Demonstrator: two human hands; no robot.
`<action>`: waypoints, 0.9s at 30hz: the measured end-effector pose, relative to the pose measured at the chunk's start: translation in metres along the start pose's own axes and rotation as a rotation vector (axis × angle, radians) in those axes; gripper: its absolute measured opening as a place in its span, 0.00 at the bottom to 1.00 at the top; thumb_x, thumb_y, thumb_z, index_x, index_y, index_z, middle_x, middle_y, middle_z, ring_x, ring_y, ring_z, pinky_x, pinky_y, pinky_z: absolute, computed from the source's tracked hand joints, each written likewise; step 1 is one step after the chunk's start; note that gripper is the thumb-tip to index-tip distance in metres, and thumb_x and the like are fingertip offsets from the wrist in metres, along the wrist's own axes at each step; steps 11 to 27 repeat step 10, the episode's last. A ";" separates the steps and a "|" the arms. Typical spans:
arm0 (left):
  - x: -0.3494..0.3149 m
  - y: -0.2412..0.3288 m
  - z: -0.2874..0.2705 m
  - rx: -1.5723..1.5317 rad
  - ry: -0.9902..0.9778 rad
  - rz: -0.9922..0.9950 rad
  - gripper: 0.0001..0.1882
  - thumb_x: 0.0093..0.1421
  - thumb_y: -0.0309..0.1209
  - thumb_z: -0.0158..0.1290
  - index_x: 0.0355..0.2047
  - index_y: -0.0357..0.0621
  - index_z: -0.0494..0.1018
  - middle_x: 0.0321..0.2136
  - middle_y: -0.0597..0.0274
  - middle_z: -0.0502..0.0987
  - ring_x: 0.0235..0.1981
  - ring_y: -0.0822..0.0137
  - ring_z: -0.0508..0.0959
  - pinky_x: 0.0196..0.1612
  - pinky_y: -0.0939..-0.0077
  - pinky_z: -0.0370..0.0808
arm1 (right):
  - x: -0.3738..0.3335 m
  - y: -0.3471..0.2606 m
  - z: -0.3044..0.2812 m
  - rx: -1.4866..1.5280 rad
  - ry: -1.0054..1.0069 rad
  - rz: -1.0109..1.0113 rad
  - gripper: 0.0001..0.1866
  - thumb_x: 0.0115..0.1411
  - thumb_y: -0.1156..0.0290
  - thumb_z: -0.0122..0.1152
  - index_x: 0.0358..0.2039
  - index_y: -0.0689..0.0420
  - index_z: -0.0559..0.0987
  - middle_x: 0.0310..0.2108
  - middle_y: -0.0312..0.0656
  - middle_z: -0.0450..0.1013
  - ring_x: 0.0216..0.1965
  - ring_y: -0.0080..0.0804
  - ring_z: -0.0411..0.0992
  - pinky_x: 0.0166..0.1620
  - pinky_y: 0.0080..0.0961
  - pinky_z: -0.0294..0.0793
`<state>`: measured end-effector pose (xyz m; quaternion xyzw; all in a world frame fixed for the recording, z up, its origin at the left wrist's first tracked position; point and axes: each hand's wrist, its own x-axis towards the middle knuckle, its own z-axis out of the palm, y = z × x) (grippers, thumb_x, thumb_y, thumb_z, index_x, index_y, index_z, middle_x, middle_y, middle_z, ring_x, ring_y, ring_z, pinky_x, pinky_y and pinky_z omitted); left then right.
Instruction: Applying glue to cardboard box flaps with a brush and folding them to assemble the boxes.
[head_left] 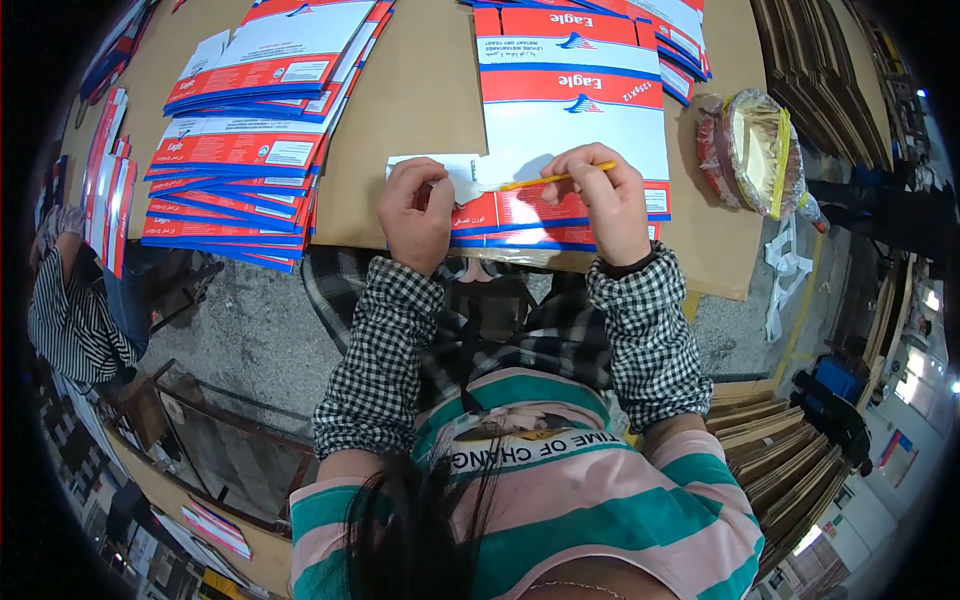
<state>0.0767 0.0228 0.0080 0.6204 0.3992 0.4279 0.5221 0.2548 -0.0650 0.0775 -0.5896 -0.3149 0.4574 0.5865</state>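
A flat printed carton (580, 130) in white, red and blue lies on the table in front of me, on top of others like it. My left hand (415, 213) is curled closed at the carton's left side, its fingertips at a small white flap (462, 172). Between the fingers and thumb of my right hand (605, 200) is a thin yellow stick (530, 183), held nearly level. Its left end reaches the white flap's edge, close to my left fingertips; whether that end has bristles is too small to tell. My left fingertips are partly hidden.
Stacks of flat cartons (235, 150) fan out on the cardboard-covered table (400, 80) to the left. Right of my work stands a plastic-wrapped tub (752, 150) with cream-coloured contents. Brown cardboard sheets (820, 80) stand beyond it. Another person (80, 310) is at the far left.
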 end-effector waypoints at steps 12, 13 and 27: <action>0.000 0.000 0.000 0.016 0.005 0.015 0.03 0.49 0.19 0.50 0.26 0.35 0.70 0.31 0.62 0.71 0.24 0.76 0.71 0.26 0.86 0.69 | 0.011 0.013 -0.005 0.148 0.142 0.080 0.11 0.60 0.69 0.43 0.30 0.63 0.70 0.31 0.49 0.72 0.27 0.30 0.71 0.33 0.22 0.71; 0.000 0.000 0.000 0.016 0.005 0.015 0.03 0.49 0.19 0.50 0.26 0.35 0.70 0.31 0.62 0.71 0.24 0.76 0.71 0.26 0.86 0.69 | 0.011 0.013 -0.005 0.148 0.142 0.080 0.11 0.60 0.69 0.43 0.30 0.63 0.70 0.31 0.49 0.72 0.27 0.30 0.71 0.33 0.22 0.71; 0.000 0.000 0.000 0.016 0.005 0.015 0.03 0.49 0.19 0.50 0.26 0.35 0.70 0.31 0.62 0.71 0.24 0.76 0.71 0.26 0.86 0.69 | 0.011 0.013 -0.005 0.148 0.142 0.080 0.11 0.60 0.69 0.43 0.30 0.63 0.70 0.31 0.49 0.72 0.27 0.30 0.71 0.33 0.22 0.71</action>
